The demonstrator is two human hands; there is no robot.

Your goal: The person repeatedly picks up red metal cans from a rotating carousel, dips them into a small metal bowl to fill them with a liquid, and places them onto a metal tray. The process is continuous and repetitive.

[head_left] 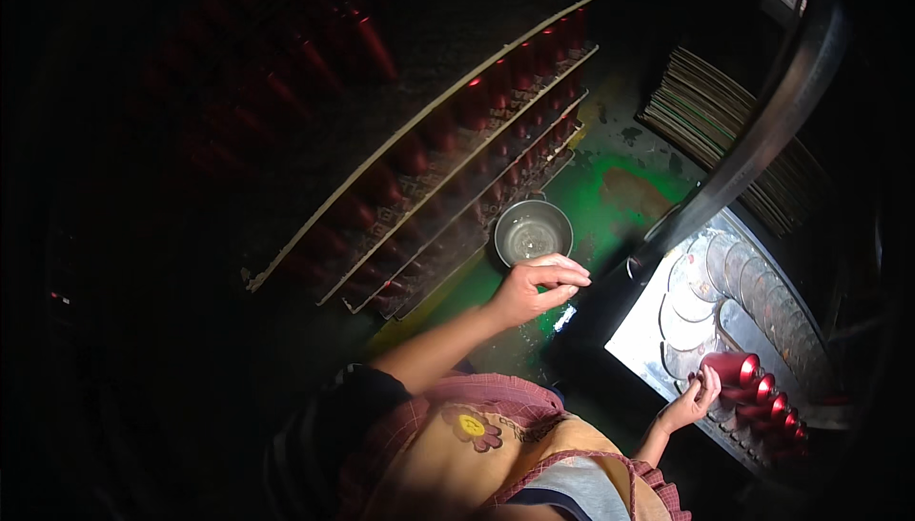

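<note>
My left hand [541,290] hangs in the air near the middle, fingers stretched toward the right and the thumb below them. Nothing shows in it. Lower right, my right hand [699,400] has its fingers bent against the near end of a shiny red metal bottle [729,367]. That bottle lies tilted, first in a row of similar red bottles [777,413] at the edge of a lit metal machine table [643,335]. The curled fingers partly hide the contact. On the table runs a curved track of overlapping round metal plates [739,268].
Boards [448,202] stacked in tiers at the left carry many red bottles. A grey metal basin [534,232] stands on the green floor [610,154]. A thick curved metal bar [739,144] crosses above the table. Stacked flat sheets [715,106] lie at the upper right.
</note>
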